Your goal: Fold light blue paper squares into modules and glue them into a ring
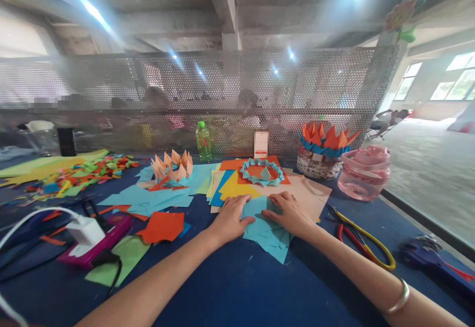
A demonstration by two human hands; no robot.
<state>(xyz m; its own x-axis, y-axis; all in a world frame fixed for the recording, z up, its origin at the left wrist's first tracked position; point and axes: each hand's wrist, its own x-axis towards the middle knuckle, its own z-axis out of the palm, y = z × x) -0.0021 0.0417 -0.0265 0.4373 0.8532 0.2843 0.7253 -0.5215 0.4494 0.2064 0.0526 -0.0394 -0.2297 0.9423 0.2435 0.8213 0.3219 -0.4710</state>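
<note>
My left grip [230, 220] and right grip [287, 213] both lie open, palms down and fingers spread, on a loose stack of light-blue paper squares [267, 233], which sits on the lower edge of a peach paper sheet [308, 193]. A yellow paper sheet [237, 189] lies just past my left fingers, and beyond it a folded blue paper ring [261, 172] rests on an orange paper sheet [256, 171]. In front of the stack, the blue-covered worktop [226, 287] gives me open room. To the right, red-and-yellow-handled pliers [361, 243] lie just beyond my right forearm, and further left an orange paper square [163, 227] lies well apart. Past the worktop's dark right edge [419, 223] is the concrete floor [430, 178].
</note>
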